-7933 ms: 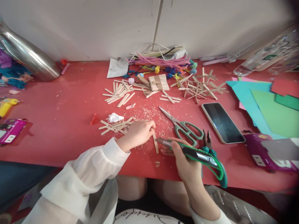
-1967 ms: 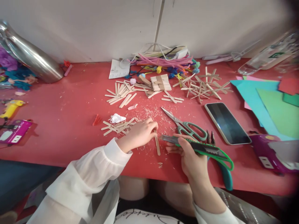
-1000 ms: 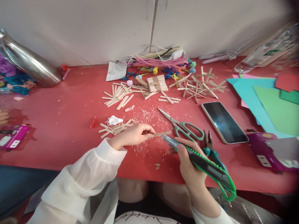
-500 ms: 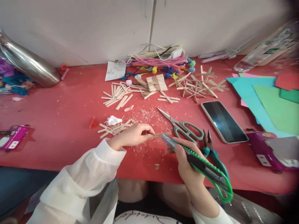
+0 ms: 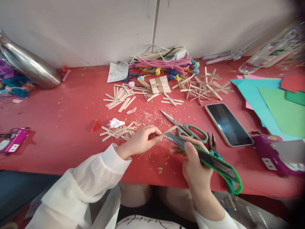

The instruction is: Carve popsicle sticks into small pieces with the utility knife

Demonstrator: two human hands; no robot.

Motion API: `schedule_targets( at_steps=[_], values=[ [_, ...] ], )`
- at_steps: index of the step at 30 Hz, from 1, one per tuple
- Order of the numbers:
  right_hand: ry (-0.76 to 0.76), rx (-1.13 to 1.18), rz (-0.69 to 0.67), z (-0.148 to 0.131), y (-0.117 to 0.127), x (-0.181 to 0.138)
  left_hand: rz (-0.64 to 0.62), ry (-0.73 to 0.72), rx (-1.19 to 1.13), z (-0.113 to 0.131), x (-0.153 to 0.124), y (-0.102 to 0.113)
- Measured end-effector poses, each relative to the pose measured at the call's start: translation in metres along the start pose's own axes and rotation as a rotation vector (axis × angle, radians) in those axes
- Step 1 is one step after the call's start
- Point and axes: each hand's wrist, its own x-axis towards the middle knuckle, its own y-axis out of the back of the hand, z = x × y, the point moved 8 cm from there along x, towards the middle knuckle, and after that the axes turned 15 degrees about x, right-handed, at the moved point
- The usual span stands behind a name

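Observation:
Between thumb and fingers, my left hand (image 5: 147,140) pinches one end of a wooden craft stick (image 5: 170,129), whose free end points right and slightly up. My right hand (image 5: 196,165) is closed around a green and black utility knife (image 5: 215,162) with its blade out. The blade lies against or just below the stick near my left fingertips; exact contact is hard to make out. Wood shavings (image 5: 152,118) litter the red table around and beyond my hands. Left of my left hand lies a small pile of craft sticks (image 5: 116,132) beside a crumpled white scrap (image 5: 116,123).
Scissors (image 5: 190,131) and pliers (image 5: 213,143) lie close beyond the knife. Farther right are a phone (image 5: 228,124), coloured paper (image 5: 269,101) and a purple device (image 5: 271,156). More craft sticks (image 5: 119,97) and pink pipe cleaners (image 5: 162,62) sit at the back, a steel flask (image 5: 30,60) at left.
My left hand has shifted a little right and up with the stick, which now tilts upward. The knife has turned slightly, its blade nearer my left fingertips and its handle end farther right.

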Motion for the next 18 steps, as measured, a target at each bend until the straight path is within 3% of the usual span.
schedule_targets(
  at_steps=[10, 18],
  values=[
    [-0.113, 0.199, 0.037, 0.006, -0.003, 0.006, 0.054, 0.029, -0.061, -0.004, 0.000, -0.004],
    [0.105, 0.039, 0.076, -0.009, 0.002, -0.002, 0.051, 0.079, -0.143, -0.011, -0.001, -0.002]
  ],
)
